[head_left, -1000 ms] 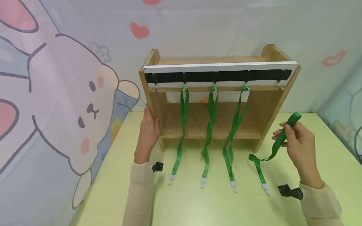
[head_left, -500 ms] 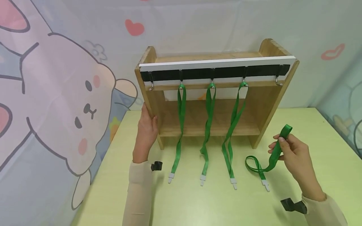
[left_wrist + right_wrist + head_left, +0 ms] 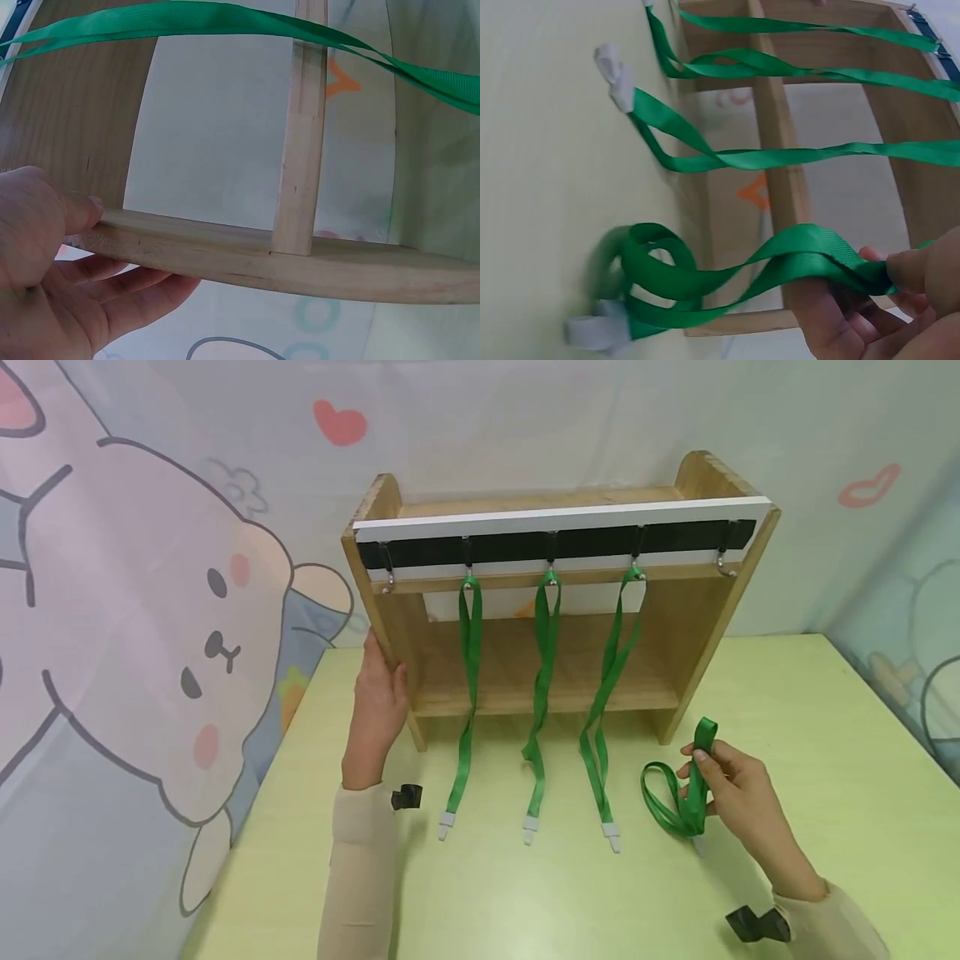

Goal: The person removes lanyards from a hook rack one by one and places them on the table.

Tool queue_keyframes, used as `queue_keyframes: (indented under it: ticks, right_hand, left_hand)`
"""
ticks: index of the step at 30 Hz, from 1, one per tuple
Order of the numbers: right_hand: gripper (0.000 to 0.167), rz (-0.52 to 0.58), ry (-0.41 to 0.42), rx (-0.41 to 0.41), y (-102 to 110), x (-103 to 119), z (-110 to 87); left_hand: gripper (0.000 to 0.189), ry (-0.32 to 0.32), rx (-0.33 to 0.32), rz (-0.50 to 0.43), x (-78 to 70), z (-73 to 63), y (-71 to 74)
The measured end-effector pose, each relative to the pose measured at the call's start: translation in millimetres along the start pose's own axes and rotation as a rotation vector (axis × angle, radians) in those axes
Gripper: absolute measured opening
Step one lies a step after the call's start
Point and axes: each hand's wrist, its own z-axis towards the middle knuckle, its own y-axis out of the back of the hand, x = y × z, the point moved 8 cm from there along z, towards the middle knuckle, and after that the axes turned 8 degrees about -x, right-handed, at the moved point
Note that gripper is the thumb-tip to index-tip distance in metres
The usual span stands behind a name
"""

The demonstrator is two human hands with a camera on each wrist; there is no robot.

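Note:
My left hand (image 3: 378, 702) grips the left side panel of a wooden shelf (image 3: 360, 560); in the left wrist view the thumb lies on one face of the board (image 3: 195, 232) and the fingers on the other. My right hand (image 3: 742, 789) pinches a green lanyard (image 3: 699, 785) near its looped end, in front of the shelf's right leg. That lanyard droops in a coil, and its white clip (image 3: 600, 330) lies low at the table. Several metal hooks line the shelf's black strip (image 3: 510, 547). Three green lanyards hang from the middle hooks, including one lanyard (image 3: 471, 635) nearest my left hand.
The outer left hook (image 3: 387, 581) and outer right hook (image 3: 724, 564) carry no lanyard. The shelf stands on a pale yellow-green table (image 3: 555, 902). Behind it hangs a printed cloth backdrop (image 3: 570, 427) with a cartoon animal.
My right hand has moved left and down toward the shelf with the lanyard, whose slack has gathered into a coil. My left hand keeps its grip on the panel. The head view has shifted slightly.

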Motion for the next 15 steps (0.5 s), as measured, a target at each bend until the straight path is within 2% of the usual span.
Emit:
queue_keyframes:
  ticks: [11,15]
  right_hand:
    - [0.032,-0.055,-0.164,0.126,-19.1,-28.1,1.1]
    - [0.029,-0.117,-0.167,0.146,-20.6,-36.7,1.4]
  left_hand:
    - [0.061,0.000,0.008,-0.009,1.4,1.2,1.0]
    - [0.061,0.023,0.024,-0.001,2.2,0.2,0.0]
